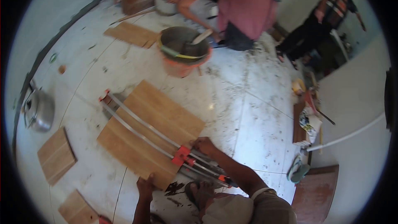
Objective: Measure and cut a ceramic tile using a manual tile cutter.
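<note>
A wood-look tile (161,103) lies in a manual tile cutter, beneath its two long metal rails (141,130). The red carriage (181,156) sits on the rails near the tile's edge closest to me. My left hand (145,187) grips the tile's near left edge, thumb uppermost. At the tile's near right corner, just beyond the carriage, my right hand (204,146) has its fingers curled on the edge. The undersides of both grips are hidden. My sandalled foot (199,193) is beside the cutter's near end.
Cut tile pieces (56,157) lie at left, near a metal kettle (40,111). Ahead stands an orange bucket (180,68) with a dark mortar pan on top. A person in a pink top (244,12) crouches beyond; another person (319,20) stands far right. Sandals (297,170) lie by the right wall.
</note>
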Tool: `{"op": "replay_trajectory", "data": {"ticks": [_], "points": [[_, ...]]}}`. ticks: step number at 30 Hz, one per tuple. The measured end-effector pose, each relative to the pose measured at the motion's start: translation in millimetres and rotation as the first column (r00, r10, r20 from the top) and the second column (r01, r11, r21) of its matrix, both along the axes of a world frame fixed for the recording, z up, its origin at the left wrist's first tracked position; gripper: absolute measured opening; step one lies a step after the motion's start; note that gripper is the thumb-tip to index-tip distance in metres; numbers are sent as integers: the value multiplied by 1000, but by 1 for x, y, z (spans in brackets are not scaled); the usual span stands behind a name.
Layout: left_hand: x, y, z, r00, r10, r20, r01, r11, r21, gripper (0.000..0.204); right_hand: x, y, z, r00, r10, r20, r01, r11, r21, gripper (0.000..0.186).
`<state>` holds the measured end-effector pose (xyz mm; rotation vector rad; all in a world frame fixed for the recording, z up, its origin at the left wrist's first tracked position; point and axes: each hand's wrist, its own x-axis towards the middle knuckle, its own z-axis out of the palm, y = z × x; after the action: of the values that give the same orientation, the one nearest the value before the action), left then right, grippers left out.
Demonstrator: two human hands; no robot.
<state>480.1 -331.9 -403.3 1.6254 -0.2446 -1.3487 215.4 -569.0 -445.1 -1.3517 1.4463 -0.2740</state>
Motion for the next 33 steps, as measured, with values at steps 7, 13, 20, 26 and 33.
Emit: {"op": "replay_trajectory", "data": {"ticks": [7,13,20,26,33], "points": [[2,13,-41,998,-57,11,57,996,-63,56,-6,2,-3,1000,-8,15,7,995,102,44],[4,11,-50,998,-40,57,48,986,-157,67,-2,-1,-6,997,46,-62,-47,999,-2,53],[5,11,-41,983,-91,160,112,986,-125,75,-1,-1,1,999,31,-19,-31,999,42,48],[0,11,-49,998,11,69,3,982,-191,73,0,1,8,1000,28,-10,-28,999,18,48],[8,13,-61,983,-95,156,106,992,-63,74,-3,1,3,998,39,-59,-38,999,9,48]]}}
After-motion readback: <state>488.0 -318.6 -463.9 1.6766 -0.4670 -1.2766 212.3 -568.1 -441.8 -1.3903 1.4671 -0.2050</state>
